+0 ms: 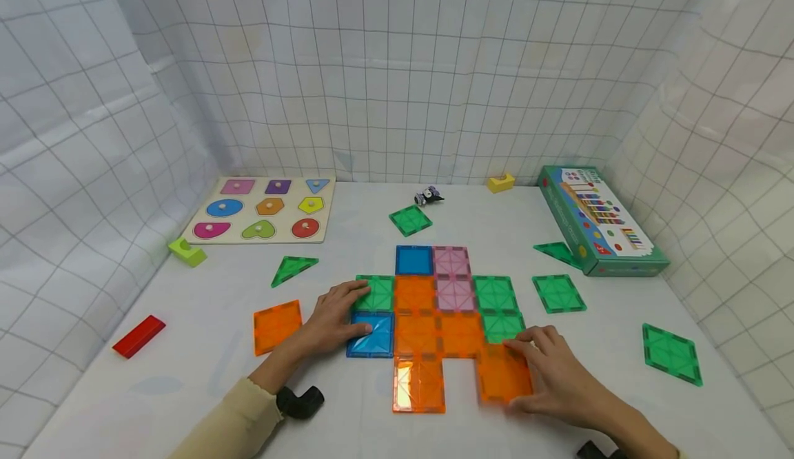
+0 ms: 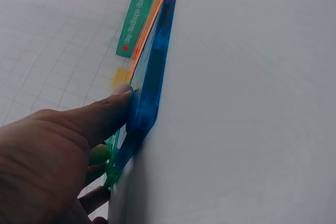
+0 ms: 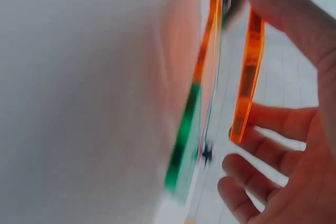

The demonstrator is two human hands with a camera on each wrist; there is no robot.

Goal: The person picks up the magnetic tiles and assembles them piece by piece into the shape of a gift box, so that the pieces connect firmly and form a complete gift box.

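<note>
In the head view, joined flat magnetic tiles in orange, green, blue and pink lie mid-table, among them an orange tile (image 1: pixel 416 335). My left hand (image 1: pixel 331 320) rests at their left side, its thumb on a blue square tile (image 1: pixel 377 342) and its fingertips on a green square tile (image 1: pixel 378 295). My right hand (image 1: pixel 558 380) pinches an orange square tile (image 1: pixel 505 374) by thumb and fingers at the lower right of the group. In the right wrist view this orange tile (image 3: pixel 249 72) is raised off the table, apart from the tiles behind it.
Loose green square tiles (image 1: pixel 558 293) lie right, with a green boxed game (image 1: pixel 604 221) behind. A loose orange tile (image 1: pixel 277 327), a green triangle (image 1: pixel 293 269) and a red block (image 1: pixel 139 336) lie left. A wooden shape puzzle board (image 1: pixel 285 228) stands back left; a small dark toy (image 1: pixel 428 196) sits behind.
</note>
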